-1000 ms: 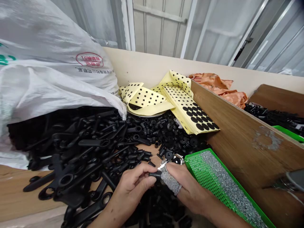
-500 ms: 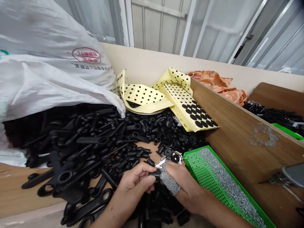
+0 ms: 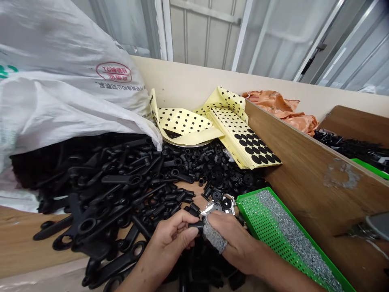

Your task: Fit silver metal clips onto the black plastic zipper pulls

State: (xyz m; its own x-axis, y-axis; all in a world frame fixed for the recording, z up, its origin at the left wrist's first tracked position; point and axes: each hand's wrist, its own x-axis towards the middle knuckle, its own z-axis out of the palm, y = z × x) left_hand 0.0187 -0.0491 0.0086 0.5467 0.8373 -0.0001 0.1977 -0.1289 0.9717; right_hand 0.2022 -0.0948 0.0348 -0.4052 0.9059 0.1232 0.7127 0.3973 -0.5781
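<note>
My left hand (image 3: 174,239) pinches a small black plastic cylinder (image 3: 199,226) between thumb and fingers. Closed around the other end of that cylinder is my right hand (image 3: 235,237), with a grey knitted wrap (image 3: 215,238) on a finger. The wrap and fingers hide the cylinder's right end. Just beyond the hands lie shiny metal pieces (image 3: 209,208) and round black discs (image 3: 216,196). Short black tubes (image 3: 170,198) are heaped to the left of these, on the wooden tabletop.
Long black plastic handles (image 3: 100,227) spill from a white sack (image 3: 75,81) at left. Yellow sheets of black round stickers (image 3: 258,152) lie at the back. A green perforated tray (image 3: 258,231) of small metal parts stands at right, beside a wooden divider (image 3: 304,174).
The view has shifted slightly, so the surroundings sit a little further right. Both hands stay together on the black cylinder, with only a slight move of the right hand toward the left.
</note>
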